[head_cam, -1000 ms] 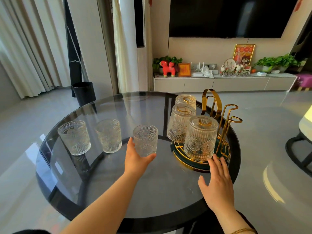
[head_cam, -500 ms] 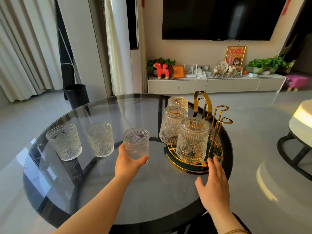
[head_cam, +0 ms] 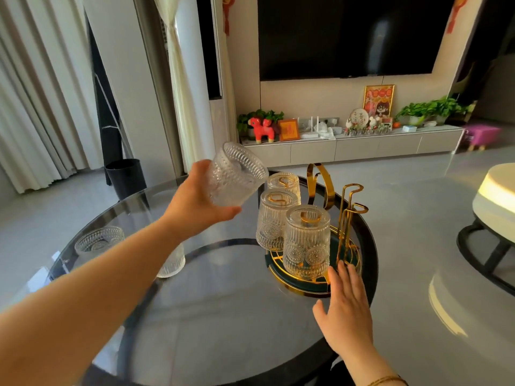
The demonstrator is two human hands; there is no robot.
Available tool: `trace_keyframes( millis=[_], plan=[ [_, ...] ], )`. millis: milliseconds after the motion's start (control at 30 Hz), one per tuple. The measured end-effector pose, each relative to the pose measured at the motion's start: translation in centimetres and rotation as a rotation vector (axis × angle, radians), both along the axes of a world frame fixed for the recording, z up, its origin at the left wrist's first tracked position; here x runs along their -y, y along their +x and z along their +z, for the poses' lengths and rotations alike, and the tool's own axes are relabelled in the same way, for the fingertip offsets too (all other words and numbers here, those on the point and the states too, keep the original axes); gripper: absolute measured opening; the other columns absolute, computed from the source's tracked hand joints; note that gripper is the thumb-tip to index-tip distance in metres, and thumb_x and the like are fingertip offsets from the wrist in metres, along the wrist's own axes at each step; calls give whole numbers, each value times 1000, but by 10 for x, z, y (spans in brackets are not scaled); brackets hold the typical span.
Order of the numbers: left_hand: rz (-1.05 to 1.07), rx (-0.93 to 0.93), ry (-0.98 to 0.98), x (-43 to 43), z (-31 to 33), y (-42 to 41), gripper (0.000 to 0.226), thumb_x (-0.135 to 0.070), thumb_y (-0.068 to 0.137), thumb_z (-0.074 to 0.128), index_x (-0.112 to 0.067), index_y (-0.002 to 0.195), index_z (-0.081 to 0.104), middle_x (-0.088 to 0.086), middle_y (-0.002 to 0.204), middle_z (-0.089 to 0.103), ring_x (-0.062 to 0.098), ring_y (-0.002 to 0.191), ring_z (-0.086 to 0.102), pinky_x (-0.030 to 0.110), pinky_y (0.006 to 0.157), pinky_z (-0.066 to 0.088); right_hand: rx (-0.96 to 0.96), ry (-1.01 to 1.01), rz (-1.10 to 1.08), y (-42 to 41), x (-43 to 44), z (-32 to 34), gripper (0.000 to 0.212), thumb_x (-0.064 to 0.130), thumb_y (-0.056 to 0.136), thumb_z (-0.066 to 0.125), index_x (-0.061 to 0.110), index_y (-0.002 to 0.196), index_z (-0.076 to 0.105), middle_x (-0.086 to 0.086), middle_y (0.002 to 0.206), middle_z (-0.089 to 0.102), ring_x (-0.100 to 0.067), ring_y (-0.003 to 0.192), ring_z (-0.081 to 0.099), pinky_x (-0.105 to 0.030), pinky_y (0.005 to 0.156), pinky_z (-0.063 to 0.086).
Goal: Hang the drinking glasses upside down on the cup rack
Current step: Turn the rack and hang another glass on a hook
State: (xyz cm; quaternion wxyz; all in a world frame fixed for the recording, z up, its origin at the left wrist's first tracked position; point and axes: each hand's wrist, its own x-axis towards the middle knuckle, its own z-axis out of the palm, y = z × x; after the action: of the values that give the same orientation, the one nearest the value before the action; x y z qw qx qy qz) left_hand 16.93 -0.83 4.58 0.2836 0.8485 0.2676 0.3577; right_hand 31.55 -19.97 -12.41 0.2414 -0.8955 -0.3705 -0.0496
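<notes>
Embossed ribbed glass (head_cam: 235, 175) tilted in left hand's (head_cam: 195, 203) curled grip; right hand (head_cam: 344, 310) spread flat.

head view, forward and down (wide-angle), table (head_cam: 223, 316) close

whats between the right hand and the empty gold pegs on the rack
In the head view, only the rack's gold-rimmed base lies between the right hand and the empty gold pegs; its fingertips reach that rim beside the nearest hung glass.
</notes>
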Motion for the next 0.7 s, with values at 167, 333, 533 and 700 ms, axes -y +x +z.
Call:
trace_keyframes(
  millis=[167, 333, 533, 700],
  plan=[
    [-50, -179, 253, 3, 48, 52, 87, -22, 54, 80, -21, 124, 29, -1, 105, 48, 16, 91, 43, 30, 74, 36, -71, 65, 42, 2, 0, -1, 64, 31, 88, 45, 21, 139, 8, -1, 154, 2, -18, 141, -5, -31, 114, 11],
    [-27, -376, 657, 1, 93, 100, 87, -18, 57, 77, -19, 128, 27, 10, 125, 50, 26, 110, 45, 39, 85, 43, -87, 95, 64, 6, -2, -5, 64, 30, 86, 47, 21, 139, 12, -1, 154, 2, -20, 141, -4, -33, 115, 10],
    [-38, -706, 1122, -3, 110, 145, 87, -15, 65, 73, -20, 133, 20, 9, 134, 43, 29, 122, 37, 42, 97, 39, -72, 111, 66, 10, -6, -4, 65, 26, 80, 57, 17, 136, 25, -4, 152, 11, -25, 141, 3, -35, 114, 11],
    [-37, -885, 1235, -9, 114, 174, 86, -16, 67, 71, -20, 135, 18, 9, 135, 41, 29, 124, 35, 44, 105, 33, 140, 63, 43, 14, -6, 7, 80, 29, 11, 90, 9, 85, 70, -12, 95, 74, -32, 86, 69, -40, 63, 56]
  ],
)
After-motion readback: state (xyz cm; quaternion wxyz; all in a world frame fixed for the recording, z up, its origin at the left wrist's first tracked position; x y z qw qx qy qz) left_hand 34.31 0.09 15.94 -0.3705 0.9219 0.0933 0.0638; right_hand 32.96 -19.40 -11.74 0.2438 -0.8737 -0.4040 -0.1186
